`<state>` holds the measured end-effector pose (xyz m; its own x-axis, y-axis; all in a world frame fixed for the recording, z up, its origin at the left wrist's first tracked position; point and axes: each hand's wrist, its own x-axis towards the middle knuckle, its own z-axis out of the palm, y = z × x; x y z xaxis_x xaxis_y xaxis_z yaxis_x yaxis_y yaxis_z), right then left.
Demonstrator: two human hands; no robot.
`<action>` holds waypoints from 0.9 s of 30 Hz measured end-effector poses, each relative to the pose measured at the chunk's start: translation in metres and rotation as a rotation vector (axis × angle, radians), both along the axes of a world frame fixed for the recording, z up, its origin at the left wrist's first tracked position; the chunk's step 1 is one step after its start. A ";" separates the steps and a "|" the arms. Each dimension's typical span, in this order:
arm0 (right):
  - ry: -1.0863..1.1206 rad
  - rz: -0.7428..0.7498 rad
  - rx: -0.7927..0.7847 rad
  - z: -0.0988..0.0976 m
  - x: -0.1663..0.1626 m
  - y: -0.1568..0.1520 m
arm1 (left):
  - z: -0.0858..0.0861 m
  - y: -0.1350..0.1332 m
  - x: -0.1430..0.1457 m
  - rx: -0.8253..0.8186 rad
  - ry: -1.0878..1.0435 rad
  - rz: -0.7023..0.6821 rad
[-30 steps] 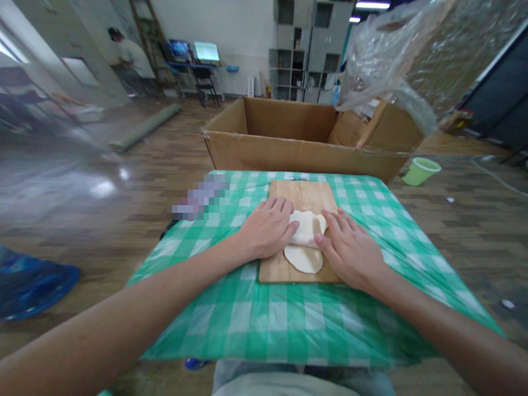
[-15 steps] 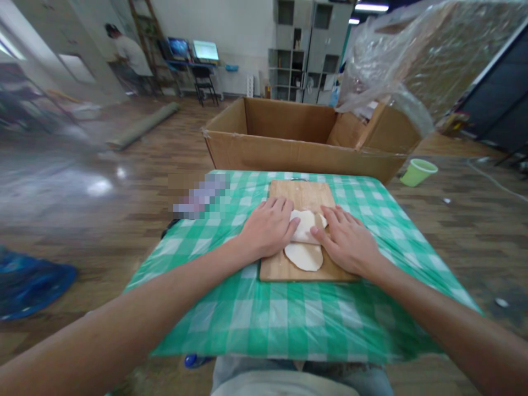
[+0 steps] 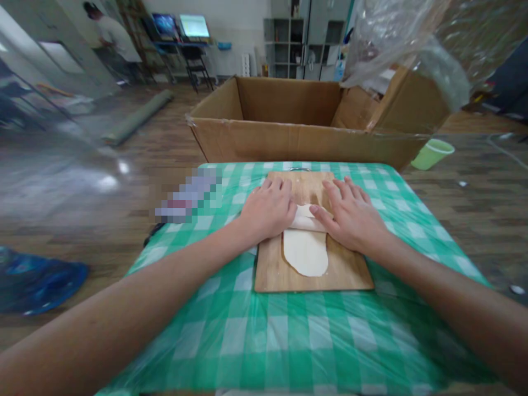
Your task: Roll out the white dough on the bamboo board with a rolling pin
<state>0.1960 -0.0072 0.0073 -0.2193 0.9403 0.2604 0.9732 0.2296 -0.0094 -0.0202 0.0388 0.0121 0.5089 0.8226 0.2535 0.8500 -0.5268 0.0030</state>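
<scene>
Left hand (image 3: 270,206) covering one end of pale rolling pin (image 3: 307,223), fingers lying together; right hand (image 3: 355,217) covering other, fingers lying spread, likely balancing pressure. Dough (image 3: 305,254) lying under pin; board (image 3: 270,272) keeping dough off desk (image 3: 247,341).

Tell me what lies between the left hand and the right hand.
The head view shows a rolling pin spanning the gap between the left hand and right hand, with flattened dough beneath it.
</scene>
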 end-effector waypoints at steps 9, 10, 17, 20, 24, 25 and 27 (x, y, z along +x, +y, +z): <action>0.037 0.027 -0.013 0.001 0.005 0.023 | 0.010 0.019 0.003 -0.115 0.016 -0.041; 0.037 0.025 0.004 0.002 0.005 0.026 | 0.010 0.021 0.004 -0.106 0.005 -0.045; 0.009 0.055 0.156 0.011 0.004 0.035 | 0.002 0.042 0.007 -0.092 -0.222 0.012; 0.003 0.066 0.186 0.015 0.004 0.039 | -0.002 0.051 0.006 -0.092 -0.239 -0.004; 0.012 0.044 0.150 0.014 0.005 0.053 | -0.007 0.065 0.005 -0.044 -0.217 -0.029; 0.012 0.043 0.132 0.013 0.006 0.057 | -0.009 0.068 0.005 -0.035 -0.198 -0.037; 0.004 0.063 0.094 0.011 0.008 0.064 | -0.011 0.073 0.003 -0.021 -0.145 -0.058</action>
<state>0.2040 0.0572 0.0179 -0.2759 0.8962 0.3474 0.9569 0.2903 0.0110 -0.0169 0.1113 0.0012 0.5152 0.7988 0.3106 0.8078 -0.5737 0.1355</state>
